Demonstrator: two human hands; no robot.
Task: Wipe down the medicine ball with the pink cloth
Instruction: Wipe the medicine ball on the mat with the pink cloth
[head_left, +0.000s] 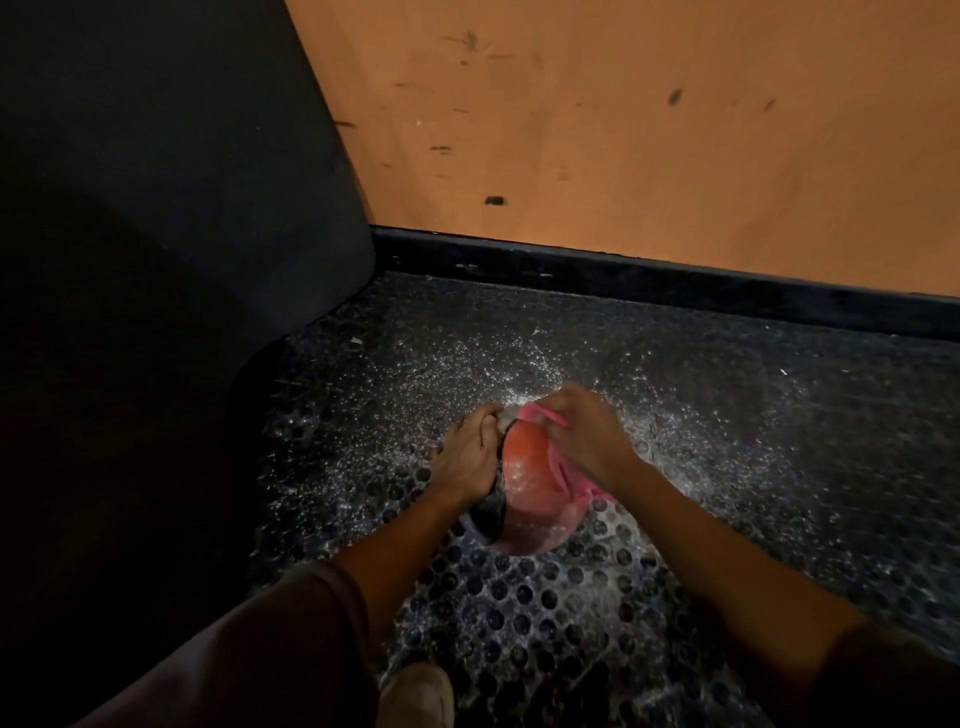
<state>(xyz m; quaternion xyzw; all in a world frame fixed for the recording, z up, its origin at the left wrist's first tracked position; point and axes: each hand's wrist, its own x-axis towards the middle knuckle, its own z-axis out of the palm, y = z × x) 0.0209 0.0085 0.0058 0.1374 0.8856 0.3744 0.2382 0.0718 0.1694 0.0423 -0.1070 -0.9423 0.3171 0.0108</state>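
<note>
Head-camera view: the medicine ball (524, 473) is being wiped while it is resting on the perforated rubber floor mat (519, 603), near the black baseboard (623, 270) of an orange wall (623, 130). The ball is being steadied by the left hand (467, 457), which is being laid against its black left panel with the fingers (485, 415) spread and fairly straight, following the curve and holding nothing else. The pink cloth (569, 486) is being gripped by the right hand (582, 434), whose fingers are bent down over it, and it is being pressed onto the upper right of the ball; folds of it are hanging down the right side toward the mat. White specks or droplets (415, 374) are being shown scattered over the floor around the ball, and the orange face looks speckled as well, so the wiping step is judged to be under way, not finished.

The orange face turned to the camera is being left uncovered, and the underside cannot be seen. For the next move, the cloth is likely to be needed across that exposed face, with pressure being kept firm. The ball would probably have to be rolled by the bracing hand so that the black panel and underside are brought within reach.
</note>
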